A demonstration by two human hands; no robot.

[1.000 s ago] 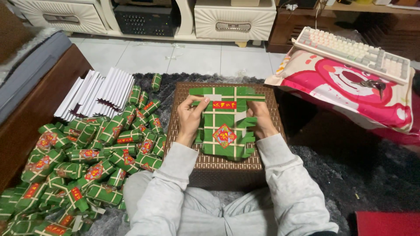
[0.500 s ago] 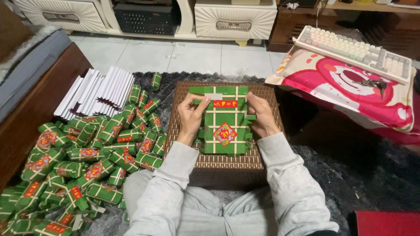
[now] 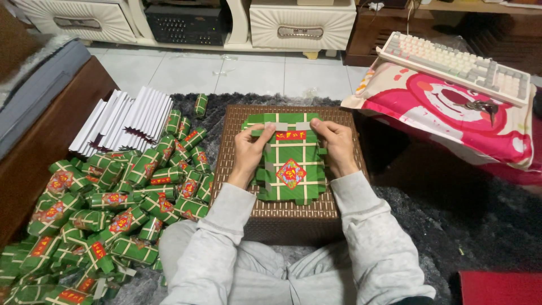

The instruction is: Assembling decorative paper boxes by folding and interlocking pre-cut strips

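Head view: on a brown wicker stool (image 3: 333,210), a flat green carton blank (image 3: 291,164) with red labels lies pinched at its top edge by left hand (image 3: 250,151) and right hand (image 3: 337,144). Folded green boxes (image 3: 113,209) heap at nine o'clock; white sheets (image 3: 127,117) at ten.

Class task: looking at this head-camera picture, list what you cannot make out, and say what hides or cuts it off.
- Underside of the green card sheet: head view, faces the wicker stool.
- Left hand and right hand palms: turned down.
- Pile of folded green boxes: cut by the left and bottom edges.
- Keyboard key markings: too small.
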